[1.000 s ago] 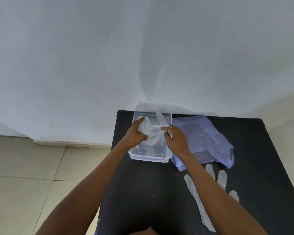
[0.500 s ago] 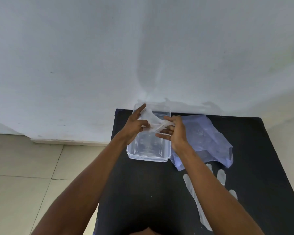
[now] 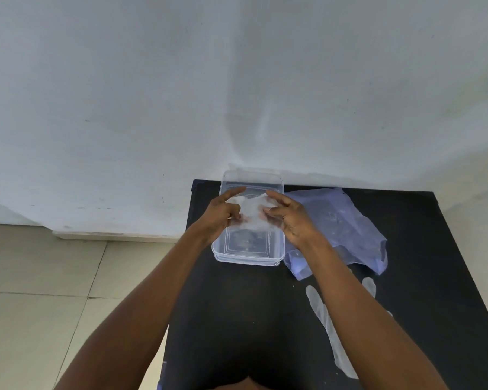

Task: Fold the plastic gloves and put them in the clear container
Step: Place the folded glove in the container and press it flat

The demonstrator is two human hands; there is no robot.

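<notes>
Item: glove [image 3: 252, 212], crumpled, frame centre, held over clear container [image 3: 248, 256]; left hand [image 3: 221, 213] & right hand [image 3: 290, 220] both pinching its edges. Second glove [image 3: 326, 319] flat on table [image 3: 237, 319], lower right. Tip: press air out, keep creases tight, lower w/ both hands so fold doesn't spring open.

Left hand [image 3: 223, 213] and right hand [image 3: 292, 220] pinch crumpled plastic glove [image 3: 252, 211] between them, clear container [image 3: 248, 249] directly below grip.
</notes>
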